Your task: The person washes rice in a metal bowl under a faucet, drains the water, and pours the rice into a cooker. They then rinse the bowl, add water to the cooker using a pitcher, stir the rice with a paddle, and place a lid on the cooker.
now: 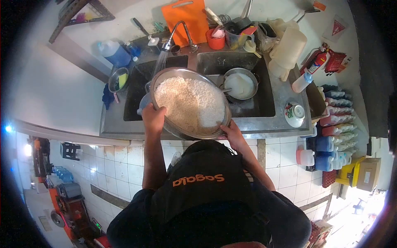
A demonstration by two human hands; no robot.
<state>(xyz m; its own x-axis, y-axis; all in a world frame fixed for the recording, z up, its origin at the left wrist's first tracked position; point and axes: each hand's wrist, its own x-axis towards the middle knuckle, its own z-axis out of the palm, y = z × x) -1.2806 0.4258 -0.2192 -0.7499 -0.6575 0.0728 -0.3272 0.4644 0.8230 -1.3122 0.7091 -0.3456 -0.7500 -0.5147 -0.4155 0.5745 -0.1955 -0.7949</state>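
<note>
Hands, left (154, 117) and right (232, 134), clamped on rice-filled steel bowl (188, 103) at sink's (248, 109) front edge, apparently under running tap (175, 35).

Large round metal bowl of rice (189, 103) over the steel double sink (264, 108), under the curved metal tap (178, 31), smaller round metal pan (240, 84) in the right basin, orange plastic cutting board (186, 18) at the far wall, white patterned ceramic bowl (295, 114) on the surface, right.

Big bowl (188, 105): shiny metal, holds grainy matt white rice (186, 103). Sink (264, 120), centre frame: dull brushed steel w/ wet sheen. Cutting board (186, 16), top centre: smooth orange plastic. Jugs (287, 47), upper right: translucent plastic. Wall tiles (124, 165), lower left: glossy white.
</note>
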